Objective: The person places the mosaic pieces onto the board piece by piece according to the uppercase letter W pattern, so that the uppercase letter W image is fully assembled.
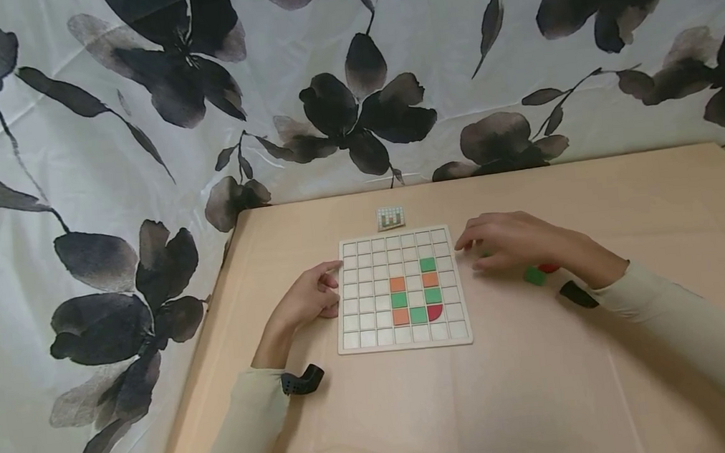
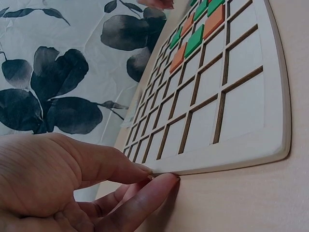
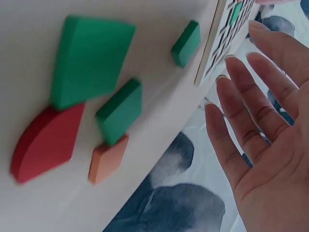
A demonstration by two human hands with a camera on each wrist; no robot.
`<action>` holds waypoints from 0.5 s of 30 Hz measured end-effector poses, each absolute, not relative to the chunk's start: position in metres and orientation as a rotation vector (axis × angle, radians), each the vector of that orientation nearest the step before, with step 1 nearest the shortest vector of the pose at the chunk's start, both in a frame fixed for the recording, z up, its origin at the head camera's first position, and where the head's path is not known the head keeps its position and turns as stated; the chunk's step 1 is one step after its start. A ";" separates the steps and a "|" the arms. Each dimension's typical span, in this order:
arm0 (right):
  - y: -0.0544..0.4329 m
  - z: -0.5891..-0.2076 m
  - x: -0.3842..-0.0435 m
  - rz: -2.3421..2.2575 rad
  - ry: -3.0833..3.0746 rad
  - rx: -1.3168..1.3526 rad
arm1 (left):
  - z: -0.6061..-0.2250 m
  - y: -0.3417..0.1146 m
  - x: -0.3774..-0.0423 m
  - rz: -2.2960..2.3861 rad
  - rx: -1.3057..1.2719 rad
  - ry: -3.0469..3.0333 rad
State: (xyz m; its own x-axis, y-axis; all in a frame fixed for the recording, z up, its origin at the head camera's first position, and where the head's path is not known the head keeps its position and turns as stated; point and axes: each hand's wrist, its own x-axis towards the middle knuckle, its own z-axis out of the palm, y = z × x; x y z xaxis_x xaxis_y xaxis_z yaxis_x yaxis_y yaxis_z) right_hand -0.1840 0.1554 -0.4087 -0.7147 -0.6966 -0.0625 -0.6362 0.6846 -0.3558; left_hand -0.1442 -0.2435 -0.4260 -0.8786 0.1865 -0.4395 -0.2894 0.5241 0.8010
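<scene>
A white grid board (image 1: 405, 346) lies on the table with green and orange square tiles and one red rounded tile (image 1: 435, 312) set in its cells. My left hand (image 1: 304, 296) pinches the board's left edge between thumb and a finger, seen close in the left wrist view. Just past the right edge hovers my right hand (image 1: 522, 240), fingers spread and relaxed, holding nothing. Under and beside it lie loose pieces: a large green tile (image 3: 91, 63), a red rounded tile (image 3: 48, 145), a green tile (image 3: 120, 111), an orange tile (image 3: 108, 159) and another green tile (image 3: 186, 44) nearest the board.
Behind the board sits a small card (image 1: 390, 217) printed with a grid pattern. The light wooden table (image 1: 533, 398) meets a floral curtain (image 1: 322, 57) at the back and on the left. Dark wrist devices (image 1: 303, 380) sit on both wrists.
</scene>
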 end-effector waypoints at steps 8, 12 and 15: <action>0.180 -0.403 -0.179 -0.491 2.732 -0.985 | -0.425 -0.243 -0.143 1.337 -0.067 2.298; 0.192 -0.403 -0.178 -0.486 2.732 -0.970 | -0.425 -0.243 -0.143 1.340 -0.068 2.293; 0.202 -0.404 -0.178 -0.477 2.733 -0.959 | -0.426 -0.243 -0.143 1.340 -0.061 2.292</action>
State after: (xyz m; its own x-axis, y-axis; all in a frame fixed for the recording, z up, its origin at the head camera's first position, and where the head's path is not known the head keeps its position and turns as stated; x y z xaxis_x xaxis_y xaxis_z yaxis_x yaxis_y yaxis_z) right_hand -0.1777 0.2016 -0.4037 -0.7674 -0.6354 -0.0858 -0.5689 0.7364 -0.3662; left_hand -0.1427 -0.2434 -0.4262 -0.8831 0.1985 -0.4251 -0.2731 0.5192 0.8098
